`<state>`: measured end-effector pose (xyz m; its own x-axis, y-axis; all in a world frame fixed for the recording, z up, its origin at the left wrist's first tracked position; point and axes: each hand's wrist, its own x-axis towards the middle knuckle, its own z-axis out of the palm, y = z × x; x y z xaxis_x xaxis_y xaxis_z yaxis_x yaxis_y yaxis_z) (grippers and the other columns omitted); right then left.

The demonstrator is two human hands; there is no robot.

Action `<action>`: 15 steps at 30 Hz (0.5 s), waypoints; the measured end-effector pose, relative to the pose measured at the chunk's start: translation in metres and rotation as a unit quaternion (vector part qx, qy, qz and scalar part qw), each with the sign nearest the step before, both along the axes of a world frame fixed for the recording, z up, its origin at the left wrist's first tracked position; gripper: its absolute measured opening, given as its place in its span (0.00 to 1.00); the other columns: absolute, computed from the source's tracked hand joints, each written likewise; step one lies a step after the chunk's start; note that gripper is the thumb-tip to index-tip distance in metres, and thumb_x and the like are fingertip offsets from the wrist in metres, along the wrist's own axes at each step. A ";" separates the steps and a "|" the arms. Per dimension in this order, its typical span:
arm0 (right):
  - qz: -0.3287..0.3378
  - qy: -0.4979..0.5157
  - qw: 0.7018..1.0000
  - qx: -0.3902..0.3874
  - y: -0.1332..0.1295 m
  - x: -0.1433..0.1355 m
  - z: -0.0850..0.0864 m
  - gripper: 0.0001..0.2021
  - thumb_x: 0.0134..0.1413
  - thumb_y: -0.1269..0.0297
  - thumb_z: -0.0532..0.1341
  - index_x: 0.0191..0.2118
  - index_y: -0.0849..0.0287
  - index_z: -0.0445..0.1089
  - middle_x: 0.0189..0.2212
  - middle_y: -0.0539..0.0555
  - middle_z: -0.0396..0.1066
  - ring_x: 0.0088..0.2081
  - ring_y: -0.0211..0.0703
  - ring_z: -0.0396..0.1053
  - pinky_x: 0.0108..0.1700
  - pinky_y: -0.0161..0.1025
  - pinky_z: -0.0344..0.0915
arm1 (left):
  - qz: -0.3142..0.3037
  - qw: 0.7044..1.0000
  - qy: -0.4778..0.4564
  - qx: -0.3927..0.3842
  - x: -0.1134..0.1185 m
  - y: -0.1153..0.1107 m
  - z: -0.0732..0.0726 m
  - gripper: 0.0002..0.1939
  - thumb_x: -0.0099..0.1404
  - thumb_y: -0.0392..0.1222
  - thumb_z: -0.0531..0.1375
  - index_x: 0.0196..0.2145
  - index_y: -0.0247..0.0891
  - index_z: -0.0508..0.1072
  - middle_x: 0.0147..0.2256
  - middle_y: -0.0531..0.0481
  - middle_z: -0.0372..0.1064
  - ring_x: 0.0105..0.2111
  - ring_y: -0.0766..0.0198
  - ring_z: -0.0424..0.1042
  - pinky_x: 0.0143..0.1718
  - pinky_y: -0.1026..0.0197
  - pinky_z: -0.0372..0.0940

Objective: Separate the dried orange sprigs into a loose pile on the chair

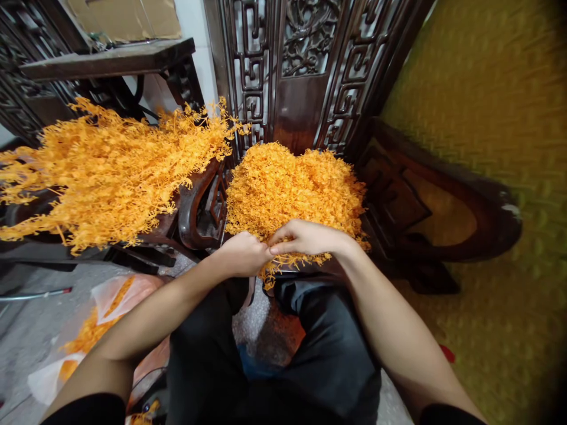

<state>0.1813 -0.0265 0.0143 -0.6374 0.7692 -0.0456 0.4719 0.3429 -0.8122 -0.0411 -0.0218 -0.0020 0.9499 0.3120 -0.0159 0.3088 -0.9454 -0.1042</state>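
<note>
A dense pile of small orange artificial flowers [292,189] covers the seat of a dark carved wooden chair in front of me. At the pile's near edge my left hand [247,254] is closed, its fingertips meeting those of the other hand. My right hand [295,239] has its thumb and fingers pinched together at the same spot. A few orange sprigs hang just below the two hands. What lies between the fingertips is too small to make out.
Long orange sprays [110,177] lie across another seat at the left. A curved armrest [496,218] stands at the right beside a yellow woven surface [487,88]. A plastic bag [142,295] with orange pieces rests on the floor, and a cardboard box [128,20] sits on a table.
</note>
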 end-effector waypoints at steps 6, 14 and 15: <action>-0.050 -0.030 0.998 0.024 0.006 0.005 -0.012 0.15 0.60 0.51 0.64 0.34 0.59 0.76 0.29 0.51 0.76 0.30 0.39 0.70 0.34 0.36 0.63 | 0.010 1.000 -0.014 0.005 -0.001 -0.001 0.004 0.09 0.65 0.34 0.54 0.34 0.35 0.75 0.25 0.44 0.74 0.24 0.58 0.74 0.23 0.61 0.59; -0.582 0.153 0.710 0.366 0.021 0.051 -0.005 0.13 0.64 0.54 0.59 0.33 0.58 0.68 0.34 0.57 0.74 0.33 0.43 0.70 0.36 0.41 0.64 | 0.080 0.979 -0.045 -0.182 -0.001 0.000 -0.002 0.10 0.64 0.38 0.56 0.27 0.36 0.73 0.21 0.48 0.69 0.22 0.62 0.67 0.26 0.61 0.54; -0.602 0.217 0.698 0.321 0.022 0.057 -0.007 0.14 0.62 0.52 0.60 0.34 0.58 0.67 0.34 0.57 0.74 0.31 0.42 0.70 0.31 0.39 0.62 | 0.101 0.961 -0.101 -0.235 -0.001 0.004 -0.003 0.14 0.67 0.41 0.54 0.26 0.36 0.72 0.21 0.50 0.67 0.22 0.64 0.65 0.27 0.62 0.53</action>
<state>0.2381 -0.0048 0.0071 0.6417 0.5322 0.5522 0.4903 0.2690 -0.8290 -0.0419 -0.0179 -0.0046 0.8691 0.4941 -0.0219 0.4603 -0.7920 0.4011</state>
